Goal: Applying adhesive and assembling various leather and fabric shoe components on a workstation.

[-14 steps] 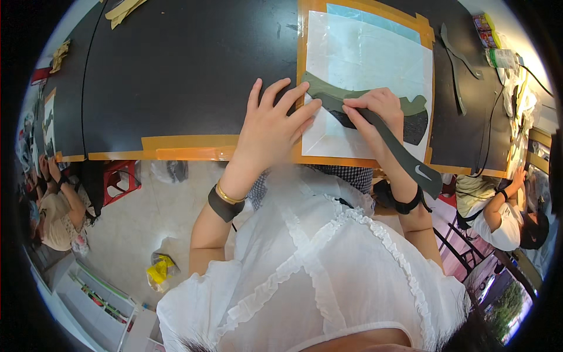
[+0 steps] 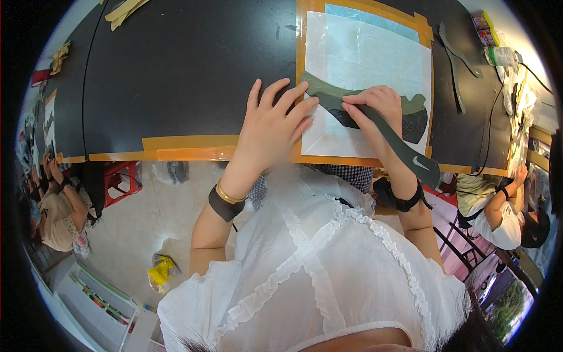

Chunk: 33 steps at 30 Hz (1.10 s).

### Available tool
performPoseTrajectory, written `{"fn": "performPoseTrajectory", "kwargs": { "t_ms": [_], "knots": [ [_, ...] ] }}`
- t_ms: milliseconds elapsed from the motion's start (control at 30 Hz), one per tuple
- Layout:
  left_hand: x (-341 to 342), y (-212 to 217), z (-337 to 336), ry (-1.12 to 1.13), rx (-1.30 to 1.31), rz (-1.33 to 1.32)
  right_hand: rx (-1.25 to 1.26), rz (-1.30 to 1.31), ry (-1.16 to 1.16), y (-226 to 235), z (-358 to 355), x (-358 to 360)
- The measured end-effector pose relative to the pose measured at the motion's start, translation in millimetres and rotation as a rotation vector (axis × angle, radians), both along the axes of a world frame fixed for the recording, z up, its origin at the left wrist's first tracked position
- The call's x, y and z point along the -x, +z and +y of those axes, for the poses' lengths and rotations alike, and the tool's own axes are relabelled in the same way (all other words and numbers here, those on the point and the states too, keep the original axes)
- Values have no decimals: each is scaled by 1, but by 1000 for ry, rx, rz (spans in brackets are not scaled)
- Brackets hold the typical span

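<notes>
Nearest the body, the broad, rounded end of a curved dark-green strip of thin sheet material [image 2: 402, 148], marked with a small white motif [image 2: 420, 163], extends unsupported above the right forearm [image 2: 406, 185].

Long axis: diagonal, from this near-right end toward the far left, following a shallow curve.

Right hand [image 2: 382, 111]: the fingers are in a narrow pinch, holding the strip between thumb and forefinger over the work.

Handling (judged): light, flexible, slightly springy, unlikely to break; the free end may swing or twist. Grip by fingertip at the edges, close to the narrow portion.

Left hand [image 2: 271, 120]: palm down, fingers spread wide, tips at the work's left end; exact contact with the strip cannot be told.

Beneath, a flat olive-green wavy-edged piece [image 2: 415, 105] with a black textured panel [image 2: 416, 126] lies left to right on a white sheet [image 2: 331, 142], inside orange tape [image 2: 423, 26] on the black tabletop [image 2: 193, 76].

Farther right, two slim dark strips [image 2: 443, 36] lie well apart.
</notes>
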<state>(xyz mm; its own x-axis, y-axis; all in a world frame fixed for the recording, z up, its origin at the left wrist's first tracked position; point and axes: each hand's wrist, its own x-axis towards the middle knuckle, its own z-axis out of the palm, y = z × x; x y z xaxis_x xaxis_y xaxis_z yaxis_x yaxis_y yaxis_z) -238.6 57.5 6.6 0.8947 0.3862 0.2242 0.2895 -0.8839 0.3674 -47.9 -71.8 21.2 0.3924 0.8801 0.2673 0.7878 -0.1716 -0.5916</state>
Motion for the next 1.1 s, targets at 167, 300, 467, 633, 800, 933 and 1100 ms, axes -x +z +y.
{"fn": "performPoseTrajectory", "kwargs": {
  "t_ms": [167, 300, 467, 633, 800, 933, 1100],
  "knots": [
    [0, -2, 0, 5, -4, 1, 14, 3, 4, 1, 0, 0],
    [1, -2, -1, 11, -4, 3, 13, 14, 6, 1, 0, 0],
    [-1, 0, -2, 17, -15, -9, 28, -1, 5, 0, -1, -1],
    [-7, 10, -9, 55, -27, 11, 1, -27, 20, -1, 0, -2],
    [-31, 22, -16, 72, -49, -37, -26, -77, 15, -10, -3, -8],
    [-50, 17, -16, 134, -77, -105, -83, -89, 22, -9, -9, -6],
    [-50, 15, -9, 79, -122, -59, -193, 41, -207, 12, -43, -8]
  ]
}}
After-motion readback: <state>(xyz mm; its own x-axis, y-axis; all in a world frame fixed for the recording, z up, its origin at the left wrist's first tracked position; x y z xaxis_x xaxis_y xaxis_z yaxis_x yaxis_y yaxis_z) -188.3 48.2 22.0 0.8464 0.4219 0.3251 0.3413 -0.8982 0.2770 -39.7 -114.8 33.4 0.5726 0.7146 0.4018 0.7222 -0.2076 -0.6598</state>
